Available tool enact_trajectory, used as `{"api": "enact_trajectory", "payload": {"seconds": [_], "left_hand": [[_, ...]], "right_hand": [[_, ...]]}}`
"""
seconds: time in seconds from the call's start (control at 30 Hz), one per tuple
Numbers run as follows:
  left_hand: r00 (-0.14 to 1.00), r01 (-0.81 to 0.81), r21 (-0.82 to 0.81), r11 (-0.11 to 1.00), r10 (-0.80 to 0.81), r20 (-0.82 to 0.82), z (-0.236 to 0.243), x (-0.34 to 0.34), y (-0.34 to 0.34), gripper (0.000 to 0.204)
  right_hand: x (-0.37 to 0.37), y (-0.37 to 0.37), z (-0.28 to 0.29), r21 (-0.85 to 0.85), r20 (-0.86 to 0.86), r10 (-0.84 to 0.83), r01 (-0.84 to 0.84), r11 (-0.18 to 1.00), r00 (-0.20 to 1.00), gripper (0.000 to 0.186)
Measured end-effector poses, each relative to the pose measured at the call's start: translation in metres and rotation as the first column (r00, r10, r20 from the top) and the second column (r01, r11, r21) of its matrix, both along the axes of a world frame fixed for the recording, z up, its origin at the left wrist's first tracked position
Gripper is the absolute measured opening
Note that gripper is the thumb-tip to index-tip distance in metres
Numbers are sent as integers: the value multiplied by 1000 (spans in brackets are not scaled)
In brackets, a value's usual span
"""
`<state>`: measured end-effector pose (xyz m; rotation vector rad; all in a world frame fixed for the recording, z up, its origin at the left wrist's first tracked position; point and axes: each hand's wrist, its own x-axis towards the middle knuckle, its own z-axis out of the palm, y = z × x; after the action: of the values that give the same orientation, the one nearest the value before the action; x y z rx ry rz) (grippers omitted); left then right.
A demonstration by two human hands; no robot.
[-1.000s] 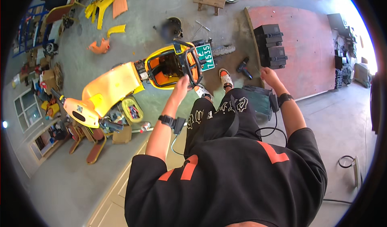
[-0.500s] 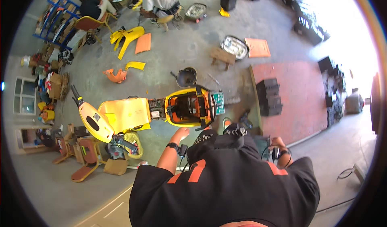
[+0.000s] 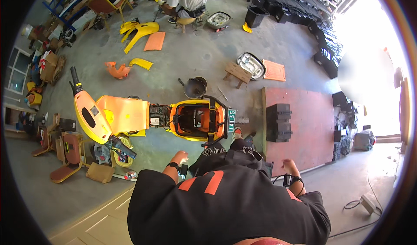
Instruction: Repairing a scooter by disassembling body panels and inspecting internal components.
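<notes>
I stand beside a yellow and orange scooter [image 3: 128, 114] whose tail is opened, with a dark cavity inside a yellow rim and a black rear rack. My left hand [image 3: 180, 156] is below the scooter's rear body, apart from it, its fingers curled and nothing visible in them. My right hand [image 3: 290, 166] hangs off to the right, near the lower edge of a reddish board [image 3: 310, 136]. The right fingers are turned down and partly hidden. Each wrist wears a dark strap with a small device and cable.
Black boxes [image 3: 279, 123] sit on the board. Behind the scooter are a dark round bowl-like thing [image 3: 195, 87], a wooden stool [image 3: 237, 73], and yellow panels [image 3: 141, 32]. Brown chairs [image 3: 71, 153] and a yellow basket [image 3: 124, 153] stand left. Two people sit at the back.
The whole view has shifted; the scooter and board now appear further left. My left hand has come away from beside the scooter's tail. My right hand remains beside the board's lower edge.
</notes>
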<state>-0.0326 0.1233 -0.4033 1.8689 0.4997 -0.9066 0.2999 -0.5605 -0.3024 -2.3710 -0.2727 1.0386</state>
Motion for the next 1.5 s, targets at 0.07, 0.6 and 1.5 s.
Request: {"api": "enact_trajectory", "payload": {"seconds": [0.07, 0.6, 1.5], "left_hand": [[776, -600, -69, 797, 558, -294, 34, 21, -19, 18], [719, -660, 503, 557, 663, 209, 106, 3, -68, 33], [76, -579, 702, -415, 830, 553, 286, -16, 131, 98]], "right_hand": [[17, -13, -23, -365, -33, 693, -654, 663, 720, 21], [259, 186, -9, -224, 355, 856, -854, 469, 376, 58], [220, 289, 25, -249, 293, 905, -890, 383, 308, 59]]}}
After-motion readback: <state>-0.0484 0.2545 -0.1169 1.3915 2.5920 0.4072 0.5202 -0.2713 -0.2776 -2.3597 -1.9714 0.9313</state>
